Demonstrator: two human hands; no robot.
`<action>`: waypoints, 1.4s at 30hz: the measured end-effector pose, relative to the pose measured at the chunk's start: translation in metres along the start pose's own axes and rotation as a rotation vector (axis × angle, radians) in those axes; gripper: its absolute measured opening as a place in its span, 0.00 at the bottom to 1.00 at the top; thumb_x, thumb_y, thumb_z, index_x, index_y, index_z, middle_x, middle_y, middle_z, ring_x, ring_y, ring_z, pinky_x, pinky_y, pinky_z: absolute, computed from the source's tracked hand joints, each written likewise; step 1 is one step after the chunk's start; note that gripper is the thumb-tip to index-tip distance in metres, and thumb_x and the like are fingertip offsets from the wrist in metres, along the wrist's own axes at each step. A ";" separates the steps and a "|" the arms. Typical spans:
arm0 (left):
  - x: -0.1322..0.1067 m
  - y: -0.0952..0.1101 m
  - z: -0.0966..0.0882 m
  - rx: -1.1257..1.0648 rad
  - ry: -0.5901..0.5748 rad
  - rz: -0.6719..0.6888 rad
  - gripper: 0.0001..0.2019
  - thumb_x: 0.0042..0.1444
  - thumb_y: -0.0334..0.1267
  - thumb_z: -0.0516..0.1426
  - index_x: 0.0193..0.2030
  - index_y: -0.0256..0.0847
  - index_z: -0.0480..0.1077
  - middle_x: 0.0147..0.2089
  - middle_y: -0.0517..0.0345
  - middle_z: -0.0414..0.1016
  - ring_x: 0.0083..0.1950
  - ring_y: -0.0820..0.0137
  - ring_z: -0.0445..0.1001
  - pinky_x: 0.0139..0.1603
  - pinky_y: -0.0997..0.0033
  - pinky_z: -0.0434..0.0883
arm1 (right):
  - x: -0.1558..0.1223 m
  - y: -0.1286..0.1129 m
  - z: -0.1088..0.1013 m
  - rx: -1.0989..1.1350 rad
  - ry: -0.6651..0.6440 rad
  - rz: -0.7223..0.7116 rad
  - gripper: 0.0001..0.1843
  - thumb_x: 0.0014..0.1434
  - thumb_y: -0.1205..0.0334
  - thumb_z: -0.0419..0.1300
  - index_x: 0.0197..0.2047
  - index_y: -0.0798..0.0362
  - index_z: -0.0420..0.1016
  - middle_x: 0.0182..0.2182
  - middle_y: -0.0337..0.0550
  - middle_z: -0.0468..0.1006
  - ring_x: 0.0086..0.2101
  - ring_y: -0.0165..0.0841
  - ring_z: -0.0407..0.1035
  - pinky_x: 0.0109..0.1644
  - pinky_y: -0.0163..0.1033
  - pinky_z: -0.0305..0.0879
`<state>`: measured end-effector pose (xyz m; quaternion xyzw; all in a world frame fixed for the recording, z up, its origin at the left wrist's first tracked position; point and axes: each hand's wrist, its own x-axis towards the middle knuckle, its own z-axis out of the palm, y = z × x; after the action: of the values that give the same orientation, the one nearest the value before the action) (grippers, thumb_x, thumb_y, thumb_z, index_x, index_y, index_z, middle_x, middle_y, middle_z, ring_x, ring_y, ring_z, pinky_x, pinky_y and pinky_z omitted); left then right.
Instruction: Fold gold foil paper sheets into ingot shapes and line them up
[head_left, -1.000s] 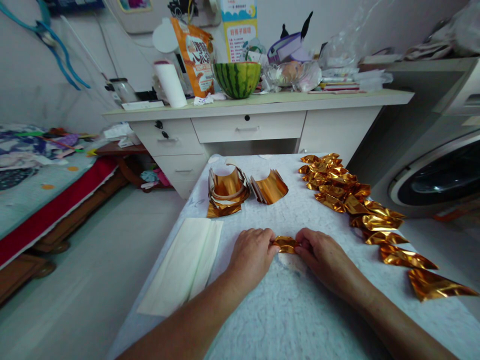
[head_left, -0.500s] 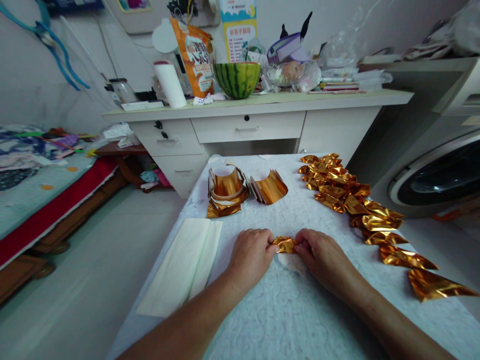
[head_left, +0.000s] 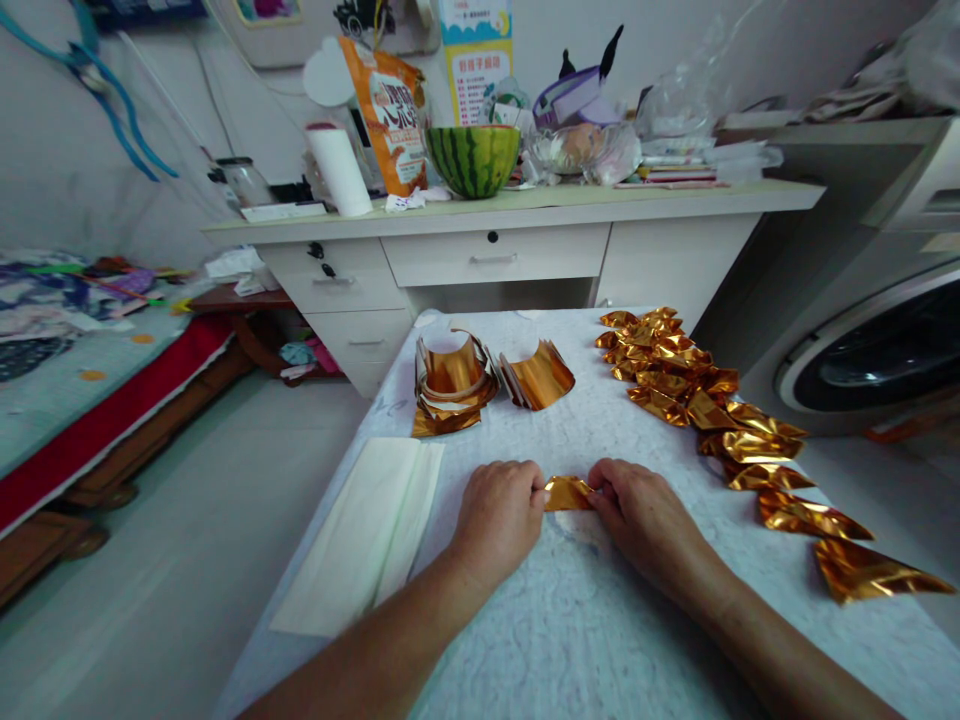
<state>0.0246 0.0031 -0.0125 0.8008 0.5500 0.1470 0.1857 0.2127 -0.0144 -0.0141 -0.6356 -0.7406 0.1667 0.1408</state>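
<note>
Between my hands is a small piece of shiny gold foil paper, low over the cloth-covered table. My left hand pinches its left end with closed fingers. At the right end, my right hand grips it the same way. The fingertips partly hide both ends. Beyond my hands stand a curled stack of gold foil sheets and a smaller curved stack of foil sheets. Along the right side lies a row of folded gold foil pieces, the nearest a pointed foil piece.
Flat pale paper sheets lie left of my left forearm. A white desk stands behind the table, bearing a halved watermelon, an orange snack bag and a white roll. A washing machine is at right, a bed at left.
The foil piece between my hands looks flatter and smoother than before. My left hand has shifted very slightly; both hands keep their grip.
</note>
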 end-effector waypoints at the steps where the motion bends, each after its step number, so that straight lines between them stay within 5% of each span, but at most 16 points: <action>1: 0.000 -0.001 0.000 0.005 -0.001 0.005 0.04 0.57 0.33 0.57 0.32 0.42 0.71 0.33 0.60 0.77 0.36 0.67 0.73 0.38 0.69 0.61 | 0.000 0.000 0.000 -0.002 -0.001 0.003 0.07 0.61 0.67 0.53 0.35 0.52 0.73 0.31 0.43 0.78 0.33 0.36 0.70 0.37 0.37 0.57; 10: 0.000 -0.001 0.001 -0.023 0.027 0.038 0.03 0.58 0.30 0.56 0.34 0.42 0.69 0.34 0.60 0.74 0.38 0.67 0.71 0.41 0.68 0.62 | 0.000 -0.002 0.000 -0.012 -0.004 0.021 0.06 0.62 0.66 0.54 0.35 0.52 0.71 0.31 0.43 0.76 0.33 0.36 0.69 0.37 0.37 0.56; 18: 0.003 -0.006 0.004 -0.172 -0.020 0.273 0.13 0.60 0.26 0.51 0.36 0.43 0.75 0.38 0.58 0.71 0.42 0.68 0.68 0.42 0.71 0.65 | 0.001 0.001 0.003 -0.058 0.002 -0.058 0.10 0.63 0.68 0.51 0.32 0.52 0.71 0.30 0.43 0.74 0.32 0.34 0.66 0.36 0.37 0.54; 23: 0.003 -0.005 0.004 -0.197 -0.028 0.267 0.13 0.53 0.22 0.52 0.35 0.41 0.74 0.37 0.58 0.71 0.41 0.70 0.69 0.43 0.72 0.65 | 0.000 0.000 0.003 -0.036 0.006 -0.131 0.14 0.65 0.70 0.48 0.32 0.53 0.72 0.31 0.43 0.72 0.33 0.34 0.66 0.38 0.37 0.56; 30: 0.004 -0.004 0.004 -0.187 -0.035 0.210 0.03 0.52 0.35 0.61 0.33 0.40 0.71 0.37 0.59 0.70 0.40 0.68 0.69 0.39 0.71 0.65 | -0.003 -0.006 0.002 -0.039 0.031 -0.110 0.05 0.61 0.63 0.56 0.35 0.53 0.70 0.32 0.44 0.71 0.34 0.36 0.65 0.38 0.39 0.55; 42: 0.006 -0.002 0.008 -0.212 -0.012 0.196 0.04 0.54 0.28 0.57 0.32 0.41 0.68 0.36 0.60 0.70 0.40 0.69 0.69 0.41 0.71 0.64 | -0.001 -0.015 0.004 -0.165 0.021 -0.052 0.06 0.61 0.60 0.56 0.35 0.52 0.69 0.33 0.45 0.72 0.33 0.38 0.65 0.37 0.40 0.53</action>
<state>0.0286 0.0086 -0.0205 0.8276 0.4494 0.2167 0.2573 0.1980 -0.0173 -0.0118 -0.6274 -0.7664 0.0947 0.1001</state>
